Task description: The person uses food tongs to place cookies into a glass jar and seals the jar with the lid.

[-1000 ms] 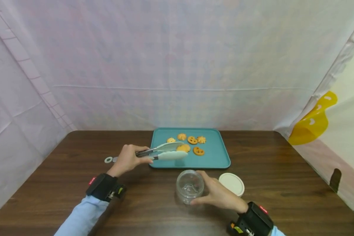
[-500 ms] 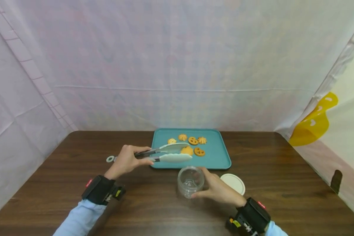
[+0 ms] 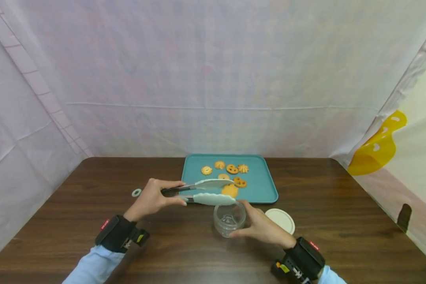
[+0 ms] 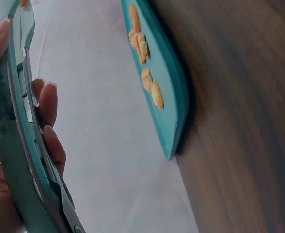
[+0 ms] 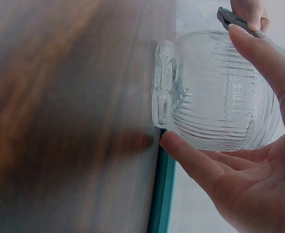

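My left hand (image 3: pixel 158 199) grips a pair of tongs (image 3: pixel 213 199) with pale mint tips and metal arms. Between the tips is a golden cookie (image 3: pixel 229 191), over the tray's front edge and just behind the jar. In the left wrist view, fingers and thumb lie on either side of the tongs (image 4: pixel 16 126). My right hand (image 3: pixel 264 228) holds a clear ribbed glass jar (image 3: pixel 228 224) from its right side, thumb in front and fingers behind. The right wrist view shows the jar (image 5: pixel 215 92) with its thick base close to the tabletop. The near tong tip overlaps the jar's rim in the head view.
A teal tray (image 3: pixel 262 191) at the back of the wooden table (image 3: pixel 177 252) bears several cookies and pretzel-shaped biscuits (image 3: pixel 232 169). A round white lid (image 3: pixel 281 221) lies right of the jar, partly behind the right hand. Pale cloth walls (image 3: pixel 213 79) stand behind and beside the table.
The tongs have moved right and toward me with the cookie between their tips, leaving the tray's middle for the jar's rim. The right hand and jar have shifted only slightly.
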Demonstrator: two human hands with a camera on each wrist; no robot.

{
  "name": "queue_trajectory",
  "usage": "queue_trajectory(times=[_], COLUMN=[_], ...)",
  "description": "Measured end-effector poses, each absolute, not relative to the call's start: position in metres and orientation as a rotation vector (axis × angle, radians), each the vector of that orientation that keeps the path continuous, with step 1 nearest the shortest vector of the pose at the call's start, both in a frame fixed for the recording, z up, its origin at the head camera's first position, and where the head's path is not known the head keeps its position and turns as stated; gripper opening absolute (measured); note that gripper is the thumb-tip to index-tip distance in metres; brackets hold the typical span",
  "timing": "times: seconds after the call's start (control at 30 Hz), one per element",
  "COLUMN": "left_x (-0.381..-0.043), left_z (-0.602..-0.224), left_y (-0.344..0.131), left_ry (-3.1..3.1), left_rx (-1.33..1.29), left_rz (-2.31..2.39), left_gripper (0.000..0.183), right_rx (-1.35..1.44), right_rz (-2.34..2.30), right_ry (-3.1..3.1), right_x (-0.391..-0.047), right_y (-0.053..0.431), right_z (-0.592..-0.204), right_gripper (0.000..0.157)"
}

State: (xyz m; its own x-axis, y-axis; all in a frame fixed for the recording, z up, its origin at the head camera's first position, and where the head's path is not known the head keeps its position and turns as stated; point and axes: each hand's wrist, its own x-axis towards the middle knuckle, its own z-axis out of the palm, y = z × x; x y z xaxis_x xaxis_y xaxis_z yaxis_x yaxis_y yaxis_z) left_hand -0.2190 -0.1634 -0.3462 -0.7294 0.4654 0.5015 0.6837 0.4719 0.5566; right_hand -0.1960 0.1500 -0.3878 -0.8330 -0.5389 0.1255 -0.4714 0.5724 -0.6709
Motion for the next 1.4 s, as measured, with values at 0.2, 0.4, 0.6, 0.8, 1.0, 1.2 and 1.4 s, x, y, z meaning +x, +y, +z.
queue_trajectory(times=[0.2,0.4,0.6,0.8,1.0,1.2,1.4], left_x=[-0.215,-0.216,-0.217,-0.219,-0.221,-0.221,-0.222], left_z=[-0.352,-0.357,-0.360,-0.356,-0.349,-0.345,-0.347], left_y=[-0.160,-0.161,-0.162,-0.162,-0.162,-0.162,-0.164], left_ry=[-2.463,-2.505,-2.534,-2.556,-2.645,-2.689,-2.690], left_rx=[-1.006,-1.042,-1.059,-1.099,-1.095,-1.083,-1.105], left_rz=[-1.129,-1.101,-1.073,-1.012,-0.972,-0.969,-0.994], left_gripper=[0.050,0.050,0.051,0.049,0.054,0.055,0.059], right_rx=[-0.860,-0.851,-0.845,-0.846,-0.872,-0.870,-0.868], right_rz=[-1.127,-1.134,-1.127,-1.123,-1.106,-1.099,-1.115], right_ry=[2.694,2.667,2.660,2.658,2.712,2.714,2.677], right_x=[-0.196,-0.196,-0.196,-0.196,-0.196,-0.196,-0.195], right_y=[0.149,0.150,0.150,0.151,0.150,0.150,0.151], right_z=[-0.387,-0.388,-0.389,-0.388,-0.388,-0.388,-0.388], right_gripper=[0.090,0.090,0.091,0.092,0.092,0.092,0.088])
